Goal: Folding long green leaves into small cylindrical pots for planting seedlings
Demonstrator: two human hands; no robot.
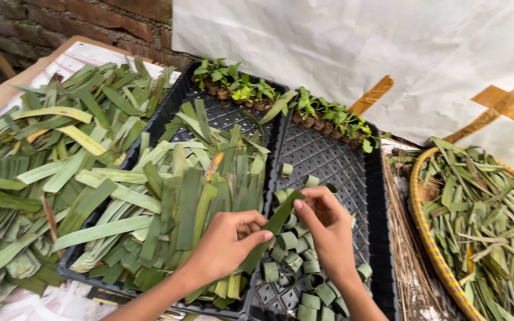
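Note:
My left hand and my right hand meet over the inner edges of two black plastic trays. Together they hold one long green leaf strip; my left hand pinches its lower part and my right hand grips its upper end. Below and around my right hand, several small rolled leaf rings lie in the right tray. The left tray is heaped with flat cut leaf strips.
Small green seedlings stand along the far ends of both trays. More leaf strips are piled on the table at left. A woven basket of leaf scraps sits at right. White sheet and brick wall behind.

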